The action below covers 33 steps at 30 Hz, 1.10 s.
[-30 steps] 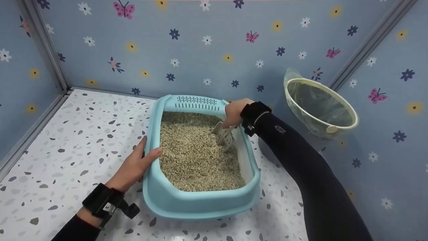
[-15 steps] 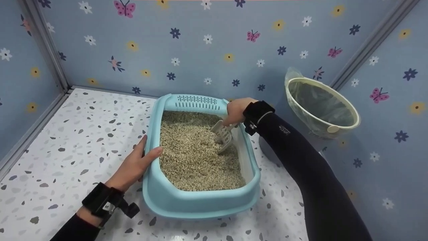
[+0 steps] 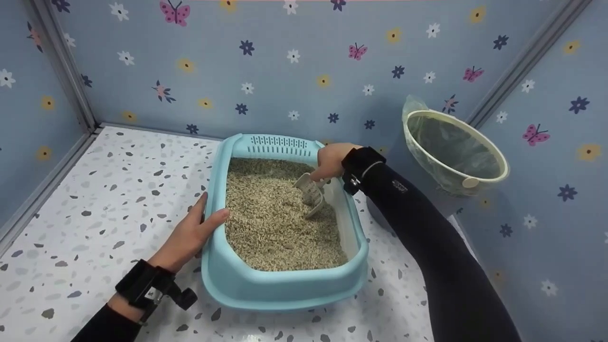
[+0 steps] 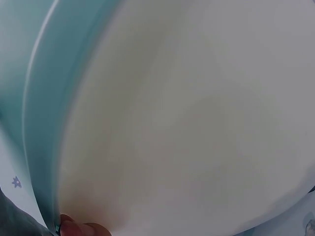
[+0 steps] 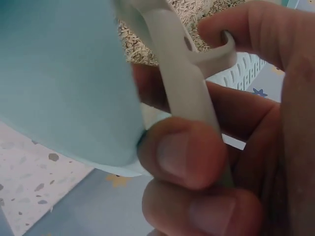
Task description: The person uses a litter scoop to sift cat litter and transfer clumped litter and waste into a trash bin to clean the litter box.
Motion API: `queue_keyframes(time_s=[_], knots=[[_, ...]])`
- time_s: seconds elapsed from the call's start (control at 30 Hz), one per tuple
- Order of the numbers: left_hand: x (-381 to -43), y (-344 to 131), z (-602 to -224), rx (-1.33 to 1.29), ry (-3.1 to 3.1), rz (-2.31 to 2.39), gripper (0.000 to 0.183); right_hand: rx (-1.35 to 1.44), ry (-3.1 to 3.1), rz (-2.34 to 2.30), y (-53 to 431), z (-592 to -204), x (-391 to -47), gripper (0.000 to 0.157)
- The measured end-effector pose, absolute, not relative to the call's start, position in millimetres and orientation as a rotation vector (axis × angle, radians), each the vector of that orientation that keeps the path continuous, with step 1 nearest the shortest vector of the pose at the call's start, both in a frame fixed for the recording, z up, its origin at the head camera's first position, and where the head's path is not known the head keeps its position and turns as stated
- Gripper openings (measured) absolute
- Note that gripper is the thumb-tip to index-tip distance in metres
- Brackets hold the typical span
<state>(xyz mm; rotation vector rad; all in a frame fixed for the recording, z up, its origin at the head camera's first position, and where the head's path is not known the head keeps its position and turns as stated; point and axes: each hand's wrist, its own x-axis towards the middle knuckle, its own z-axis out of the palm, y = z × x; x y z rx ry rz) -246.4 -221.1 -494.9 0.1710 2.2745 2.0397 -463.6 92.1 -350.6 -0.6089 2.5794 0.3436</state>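
Observation:
A light blue litter box (image 3: 285, 289) holds pale, pellet-like litter (image 3: 266, 223) and has a slotted back rim. My left hand (image 3: 187, 235) grips its left wall, thumb over the rim and fingers outside. The left wrist view is mostly the box's pale side, with fingertips (image 4: 83, 228) at the bottom. My right hand (image 3: 334, 159) holds a beige litter scoop (image 3: 312, 195), its slotted head tilted in the litter by the right wall. In the right wrist view, fingers curl round the scoop handle (image 5: 184, 83), and the thumb lies by its small hook.
Right of the box stands a bin with a cream rim (image 3: 491, 180) and a clear plastic liner (image 3: 441, 147). The floor (image 3: 109, 228) is white with grey speckles. Blue flowered walls (image 3: 294, 71) rise behind and on both sides.
The scoop has shifted a little to the left through the litter, away from the right wall, with my right hand. My left hand keeps its place on the rim.

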Motion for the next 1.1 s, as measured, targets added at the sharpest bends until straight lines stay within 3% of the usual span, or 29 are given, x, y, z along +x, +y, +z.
queue_keyframes(time_s=[0.43,1.1], knots=[[-247.3,-221.2,-495.6,0.138,2.294,2.047,0.093,-0.583,2.503,0.211,76.3,-353.7,-455.5,0.058],[-246.7,-223.3,-495.7,0.155,2.279,2.035,0.094,-0.665,2.422,-0.152,62.3,-393.7,-452.5,0.047]])
